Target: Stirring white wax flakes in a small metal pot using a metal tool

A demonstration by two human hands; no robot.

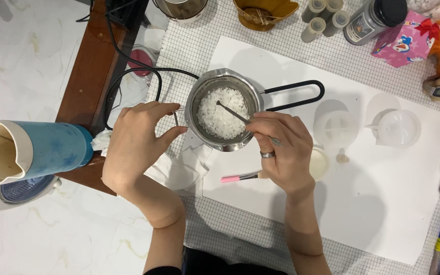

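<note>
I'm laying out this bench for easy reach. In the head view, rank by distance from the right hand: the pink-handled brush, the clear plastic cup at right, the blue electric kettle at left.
From the right hand:
1. Pink-handled brush, just below the hand, its tip hidden under it.
2. Clear plastic cup, out to the right on the white sheet.
3. Blue electric kettle, far left, beyond the left hand.

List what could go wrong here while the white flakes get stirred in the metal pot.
1. The pot sits on a thin wire stand that the left hand steadies; letting go might tip it.
2. The right hand stirs with a thin stick; flakes could flick onto the white sheet.
3. A black cable lies near the pot and might snag.
</note>
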